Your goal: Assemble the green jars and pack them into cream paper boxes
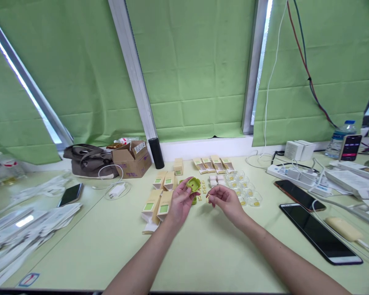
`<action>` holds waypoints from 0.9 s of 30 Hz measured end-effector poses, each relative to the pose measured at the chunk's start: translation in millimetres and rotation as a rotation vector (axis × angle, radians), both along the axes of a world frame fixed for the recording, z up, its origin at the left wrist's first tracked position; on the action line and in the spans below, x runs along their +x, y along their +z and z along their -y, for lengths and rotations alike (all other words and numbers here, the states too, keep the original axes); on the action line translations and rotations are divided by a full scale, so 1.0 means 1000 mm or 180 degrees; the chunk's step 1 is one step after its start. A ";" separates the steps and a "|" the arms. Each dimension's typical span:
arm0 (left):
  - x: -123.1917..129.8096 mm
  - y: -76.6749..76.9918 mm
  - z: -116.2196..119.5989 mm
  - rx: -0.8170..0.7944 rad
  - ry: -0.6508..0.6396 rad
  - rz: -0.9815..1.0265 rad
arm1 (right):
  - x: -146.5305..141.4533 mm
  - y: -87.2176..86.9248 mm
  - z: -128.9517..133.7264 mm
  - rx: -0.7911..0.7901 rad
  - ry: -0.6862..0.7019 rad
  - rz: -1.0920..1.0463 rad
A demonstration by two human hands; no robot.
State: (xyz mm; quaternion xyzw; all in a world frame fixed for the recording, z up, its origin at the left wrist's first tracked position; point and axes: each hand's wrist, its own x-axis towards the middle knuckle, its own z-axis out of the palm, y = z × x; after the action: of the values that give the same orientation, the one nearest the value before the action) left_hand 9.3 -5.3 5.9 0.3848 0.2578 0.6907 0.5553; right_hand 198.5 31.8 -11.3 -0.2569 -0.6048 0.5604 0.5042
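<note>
My left hand (180, 200) holds a small green cup-like piece (193, 184), its hollow side turned up. Close by on the right, my right hand (223, 200) pinches a tiny pale yellowish piece (208, 198) between thumb and fingertips. Small yellow pieces (203, 190) lie in rows on the table between and behind the hands. Clear plastic cups with yellow centres (247, 192) stand beyond my right hand, beside some small white-pink pieces (213, 180). Left of my left hand are open cardboard packets with green labels (152, 205).
More packets (215, 164) and a black cylinder (156, 153) stand at the back. A cardboard box (132, 162) and grey bag (90, 162) are back left. Phones (320, 233), a power strip (301, 178) and cables lie right. White strips (27, 225) lie left.
</note>
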 end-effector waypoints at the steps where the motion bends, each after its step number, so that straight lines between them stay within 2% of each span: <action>1: 0.000 -0.001 0.000 -0.0007 -0.0001 -0.0026 | 0.001 0.002 0.000 -0.0131 0.0088 -0.0218; 5: 0.002 -0.003 0.001 0.0026 -0.0047 -0.0239 | 0.005 0.012 0.005 -0.0407 0.0302 -0.0854; 8: 0.004 -0.003 0.002 0.0096 -0.0066 -0.0509 | 0.007 0.018 0.008 -0.0376 0.0338 -0.0998; 14: 0.008 -0.006 0.001 0.0294 -0.0002 -0.0859 | 0.011 0.026 0.008 -0.0448 0.0222 -0.0939; 21: 0.009 -0.009 0.000 0.0375 -0.0068 -0.1006 | 0.012 0.028 0.009 -0.0296 0.0030 -0.0641; 27: 0.012 -0.005 0.003 0.0397 -0.0043 -0.1084 | 0.009 0.025 0.013 0.0284 -0.0447 -0.0372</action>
State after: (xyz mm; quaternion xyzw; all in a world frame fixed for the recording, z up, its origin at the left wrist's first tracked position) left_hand 21.3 -8.5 1.1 0.5316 0.3022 0.6264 0.4834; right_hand 207.9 19.2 13.4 -0.2427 -0.5792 0.5102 0.5876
